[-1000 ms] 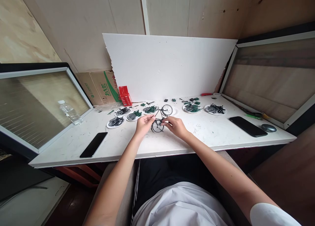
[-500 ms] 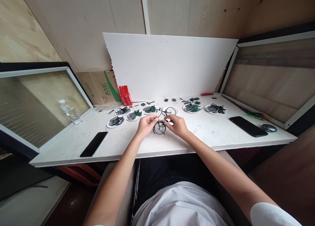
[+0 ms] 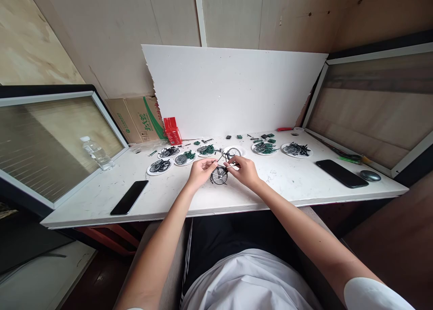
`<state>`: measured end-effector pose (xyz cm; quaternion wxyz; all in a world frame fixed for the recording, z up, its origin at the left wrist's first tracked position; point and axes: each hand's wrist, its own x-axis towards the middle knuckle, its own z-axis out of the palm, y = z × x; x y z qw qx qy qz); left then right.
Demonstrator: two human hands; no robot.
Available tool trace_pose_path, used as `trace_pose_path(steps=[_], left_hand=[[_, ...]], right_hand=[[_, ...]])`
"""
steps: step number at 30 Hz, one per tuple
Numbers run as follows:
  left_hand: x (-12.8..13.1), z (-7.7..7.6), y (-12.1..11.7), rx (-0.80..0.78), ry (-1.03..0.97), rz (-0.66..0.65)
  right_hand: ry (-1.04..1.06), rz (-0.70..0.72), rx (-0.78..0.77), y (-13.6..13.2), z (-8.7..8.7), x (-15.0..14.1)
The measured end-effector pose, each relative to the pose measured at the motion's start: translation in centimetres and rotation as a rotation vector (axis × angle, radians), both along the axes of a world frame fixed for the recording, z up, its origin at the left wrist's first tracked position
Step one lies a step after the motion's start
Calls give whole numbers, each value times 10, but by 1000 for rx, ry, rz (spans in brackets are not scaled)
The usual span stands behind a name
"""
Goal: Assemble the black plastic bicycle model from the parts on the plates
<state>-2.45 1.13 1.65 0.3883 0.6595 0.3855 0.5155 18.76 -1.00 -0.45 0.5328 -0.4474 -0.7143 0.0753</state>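
A small black model bicycle [image 3: 219, 175] stands between my hands at the middle of the table, one wheel toward me and the other farther off. My left hand [image 3: 202, 171] is closed, its thumb and fingertips pinching the bicycle's middle from the left. From the right, my right hand [image 3: 244, 169] pinches at the middle of the bicycle too. A thin pale strip shows by the right fingertips; what it is I cannot make out. Fingers hide the centre of the frame. Just beyond the hands lie white plates of wheels and green parts [image 3: 185, 157].
Other plates hold black parts [image 3: 159, 166] and dark parts [image 3: 296, 149]. A phone [image 3: 129, 197] lies left, another phone [image 3: 341, 173] right beside a mouse [image 3: 370, 175]. A bottle [image 3: 97, 153], red box [image 3: 172, 131] and white board [image 3: 233, 91] stand around the table [image 3: 280, 186].
Almost nothing differs. The right hand's fingertips have shifted very slightly at the bicycle; the left hand stays in place.
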Motion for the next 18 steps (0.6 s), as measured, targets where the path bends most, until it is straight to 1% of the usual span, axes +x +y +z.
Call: trace_pose_path(steps=[10, 14, 18], left_hand=[[-2, -5, 5, 18, -9, 3], [-3, -6, 7, 38, -12, 29], [-3, -6, 7, 51, 0, 42]], right_hand=[[-8, -31, -48, -3, 4, -1], [-3, -46, -49, -2, 2, -1], [-6, -64, -97, 0, -2, -4]])
